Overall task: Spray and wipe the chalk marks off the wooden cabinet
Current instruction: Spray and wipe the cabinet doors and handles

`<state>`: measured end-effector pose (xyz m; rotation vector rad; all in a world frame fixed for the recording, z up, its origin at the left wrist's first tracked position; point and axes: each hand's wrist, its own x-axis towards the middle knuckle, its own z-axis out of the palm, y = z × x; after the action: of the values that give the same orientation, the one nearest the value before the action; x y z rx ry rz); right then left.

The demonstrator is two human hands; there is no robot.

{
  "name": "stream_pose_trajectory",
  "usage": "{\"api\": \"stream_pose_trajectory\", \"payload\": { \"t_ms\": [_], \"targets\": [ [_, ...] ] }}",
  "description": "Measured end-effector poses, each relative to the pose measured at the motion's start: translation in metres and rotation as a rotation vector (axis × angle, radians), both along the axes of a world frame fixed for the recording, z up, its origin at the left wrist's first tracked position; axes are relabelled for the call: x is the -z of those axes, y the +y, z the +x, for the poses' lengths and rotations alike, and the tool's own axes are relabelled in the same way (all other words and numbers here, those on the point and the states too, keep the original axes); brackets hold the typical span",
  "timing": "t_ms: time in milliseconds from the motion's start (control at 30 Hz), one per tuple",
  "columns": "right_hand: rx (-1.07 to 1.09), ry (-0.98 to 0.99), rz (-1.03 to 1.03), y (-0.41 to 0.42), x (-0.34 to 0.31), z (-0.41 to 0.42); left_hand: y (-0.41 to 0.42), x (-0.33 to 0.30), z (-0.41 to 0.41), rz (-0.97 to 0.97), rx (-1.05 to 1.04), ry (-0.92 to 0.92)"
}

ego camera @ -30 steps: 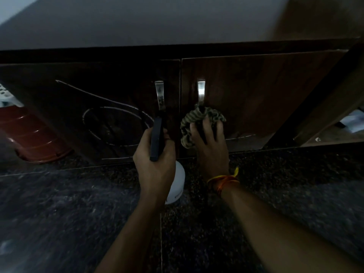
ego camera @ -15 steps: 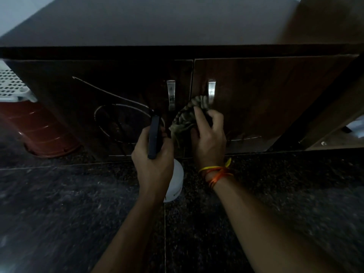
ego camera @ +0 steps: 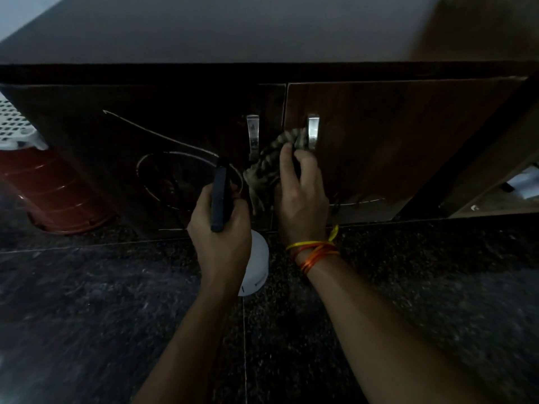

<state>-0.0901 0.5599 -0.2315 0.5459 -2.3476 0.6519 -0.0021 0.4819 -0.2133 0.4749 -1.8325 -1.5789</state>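
View from the head camera, looking down at the front of a dark brown wooden cabinet [ego camera: 393, 135] with two doors standing on a black speckled stone floor [ego camera: 408, 287]. The left hand [ego camera: 221, 228] is closed in a fist around the black trigger head of a white plastic spray bottle [ego camera: 256, 263]; the nozzle faces the left door, presumably so that the next burst lands on the marks there. The white chalk marks [ego camera: 175, 154], an oval with a long slanting line above it, lie on the left door and appear untouched. A shorter chalk line [ego camera: 361, 202] runs along the lower edge of the right door.

The right hand [ego camera: 300, 193] presses a bunched, striped grey-green cloth [ego camera: 268, 167] flat against the wood, fingers curled over the fabric. The cloth sits over the seam between the doors, just beside the two vertical steel handles [ego camera: 313, 131], its loose tail hanging down; bunching likely gives a firmer rubbing pad. An orange and yellow thread band [ego camera: 312, 252] circles the right wrist.

A reddish-brown plastic tub [ego camera: 58, 193] under a white perforated basket [ego camera: 14, 123] stands at the far left, well apart from the work.

Judged stage: wiping near the handles; most chalk remains.
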Motion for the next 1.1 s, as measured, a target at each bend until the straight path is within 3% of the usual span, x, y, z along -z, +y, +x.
{"api": "stream_pose_trajectory", "payload": {
  "t_ms": [133,333,533,667,900,1100],
  "targets": [
    [-0.004,-0.031,-0.007,0.004,0.012,0.002,0.0,-0.003,0.004,-0.002,0.01,0.012],
    [-0.014,0.016,-0.072,-0.009,-0.02,0.0,0.001,-0.001,0.004,-0.022,-0.003,-0.004],
    [-0.025,-0.071,0.15,0.019,0.033,0.001,0.005,-0.008,0.005,0.007,0.007,0.005],
    [0.11,-0.173,0.028,0.041,0.045,-0.005,0.005,-0.01,0.006,0.019,0.009,0.013],
    [0.109,0.071,-0.063,0.036,0.005,-0.024,0.01,-0.005,0.0,0.044,0.026,0.007],
    [0.049,0.044,-0.028,0.05,0.031,-0.02,0.013,-0.001,-0.003,0.03,0.035,-0.011]
  ]
}}
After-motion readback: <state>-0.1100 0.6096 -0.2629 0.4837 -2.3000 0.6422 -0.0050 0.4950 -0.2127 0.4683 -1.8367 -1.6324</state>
